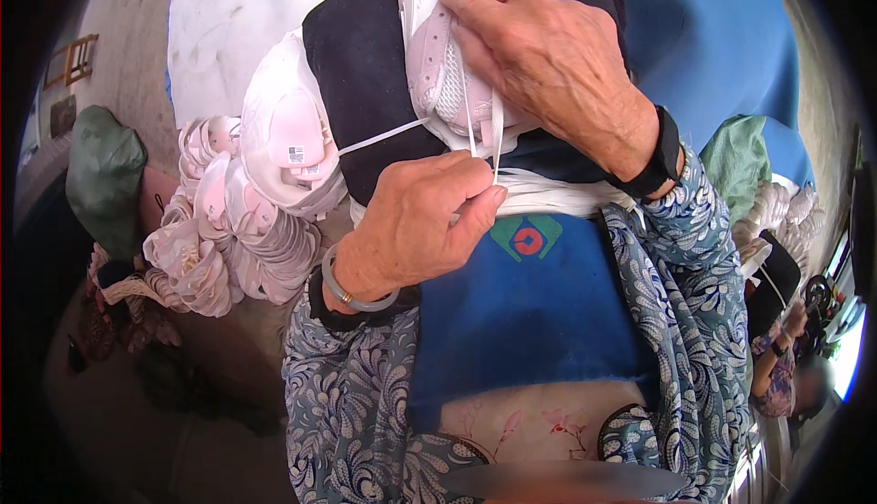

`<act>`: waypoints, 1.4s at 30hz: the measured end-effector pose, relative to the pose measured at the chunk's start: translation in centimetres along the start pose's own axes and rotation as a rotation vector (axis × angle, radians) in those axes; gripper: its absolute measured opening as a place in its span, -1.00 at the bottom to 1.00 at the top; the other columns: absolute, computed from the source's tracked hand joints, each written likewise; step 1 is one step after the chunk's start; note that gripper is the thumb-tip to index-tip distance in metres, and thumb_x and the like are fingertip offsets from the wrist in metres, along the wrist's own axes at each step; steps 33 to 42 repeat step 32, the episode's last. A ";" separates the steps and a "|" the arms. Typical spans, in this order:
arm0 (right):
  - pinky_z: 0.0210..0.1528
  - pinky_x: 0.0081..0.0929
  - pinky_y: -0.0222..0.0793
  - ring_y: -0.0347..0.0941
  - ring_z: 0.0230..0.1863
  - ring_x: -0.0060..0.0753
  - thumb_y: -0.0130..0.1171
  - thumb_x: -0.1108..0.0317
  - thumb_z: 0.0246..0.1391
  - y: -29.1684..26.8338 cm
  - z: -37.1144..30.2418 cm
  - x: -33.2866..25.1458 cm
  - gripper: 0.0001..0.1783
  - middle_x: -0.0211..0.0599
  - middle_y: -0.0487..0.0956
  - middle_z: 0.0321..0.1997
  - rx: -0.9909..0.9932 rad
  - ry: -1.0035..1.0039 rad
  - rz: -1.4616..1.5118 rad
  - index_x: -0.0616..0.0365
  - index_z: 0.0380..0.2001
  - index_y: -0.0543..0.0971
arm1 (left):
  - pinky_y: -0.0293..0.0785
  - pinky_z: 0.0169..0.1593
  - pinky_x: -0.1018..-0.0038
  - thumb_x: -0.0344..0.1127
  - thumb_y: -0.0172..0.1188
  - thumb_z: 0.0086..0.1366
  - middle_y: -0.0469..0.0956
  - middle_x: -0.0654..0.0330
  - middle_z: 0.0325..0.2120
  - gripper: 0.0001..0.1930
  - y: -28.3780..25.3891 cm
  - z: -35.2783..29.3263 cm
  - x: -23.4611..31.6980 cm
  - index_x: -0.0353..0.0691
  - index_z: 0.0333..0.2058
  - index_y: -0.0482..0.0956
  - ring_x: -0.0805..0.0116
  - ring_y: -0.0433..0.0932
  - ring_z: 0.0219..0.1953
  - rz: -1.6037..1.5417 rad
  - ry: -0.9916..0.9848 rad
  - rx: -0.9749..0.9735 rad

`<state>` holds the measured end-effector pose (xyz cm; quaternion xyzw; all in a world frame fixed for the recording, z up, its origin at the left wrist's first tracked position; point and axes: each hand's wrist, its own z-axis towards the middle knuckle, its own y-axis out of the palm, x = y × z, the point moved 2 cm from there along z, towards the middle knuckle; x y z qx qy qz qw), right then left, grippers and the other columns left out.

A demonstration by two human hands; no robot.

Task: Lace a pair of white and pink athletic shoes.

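Observation:
A pale pink and white mesh shoe upper [445, 70] lies over my knees, with eyelet holes along its edge. My right hand [557, 61] is closed on it, fingers bent over its upper part and hiding much of it. White shoelaces [496, 138] run down from the upper to my left hand [416, 216], which pinches them between thumb and forefinger. One more length of lace [384, 137] stretches out leftward from the upper. Below the upper, a bundle of white laces [548, 195] lies across my lap, above a blue apron [539, 321].
Stacked pink-white shoe uppers [265, 248] stand at my left, beside a white upper with a pink insole [292, 138]. A green sack [105, 175] is farther left. Blue sheeting [713, 38] spreads at right, near more uppers [776, 207] and another person's arm [772, 367].

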<state>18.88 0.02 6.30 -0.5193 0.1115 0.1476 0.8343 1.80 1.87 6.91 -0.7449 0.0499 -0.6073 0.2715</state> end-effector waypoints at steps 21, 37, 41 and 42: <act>-0.49 -0.23 0.45 0.49 -0.49 0.00 0.09 0.34 0.13 3.1 -4.5 1.9 -0.58 -0.13 0.46 -0.31 -0.140 0.324 -0.024 0.10 0.06 0.34 | 0.09 -0.57 0.66 -0.36 0.00 0.33 0.33 0.36 -0.72 -0.74 -4.6 -3.2 0.5 -0.30 -0.55 0.43 0.67 0.21 -0.66 -0.715 -0.193 0.376; -0.35 -0.60 0.40 0.46 -0.43 -0.50 0.10 0.13 0.21 -1.4 -5.6 0.5 -0.70 -0.35 0.60 -0.39 -0.268 0.882 1.206 0.07 -0.12 0.59 | 0.22 -0.54 0.30 -0.32 0.21 0.23 0.35 0.05 -0.69 -0.77 -2.1 -1.4 2.7 -0.29 -0.54 0.45 0.15 0.37 -0.66 -0.188 0.053 -0.263; -0.35 -0.60 0.40 0.46 -0.43 -0.50 0.10 0.13 0.21 -1.4 -5.6 0.5 -0.70 -0.35 0.60 -0.39 -0.268 0.882 1.206 0.07 -0.12 0.59 | 0.22 -0.54 0.30 -0.32 0.21 0.23 0.35 0.05 -0.69 -0.77 -2.1 -1.4 2.7 -0.29 -0.54 0.45 0.15 0.37 -0.66 -0.188 0.053 -0.263; -0.35 -0.60 0.40 0.46 -0.43 -0.50 0.10 0.13 0.21 -1.4 -5.6 0.5 -0.70 -0.35 0.60 -0.39 -0.268 0.882 1.206 0.07 -0.12 0.59 | 0.22 -0.54 0.30 -0.32 0.21 0.23 0.35 0.05 -0.69 -0.77 -2.1 -1.4 2.7 -0.29 -0.54 0.45 0.15 0.37 -0.66 -0.188 0.053 -0.263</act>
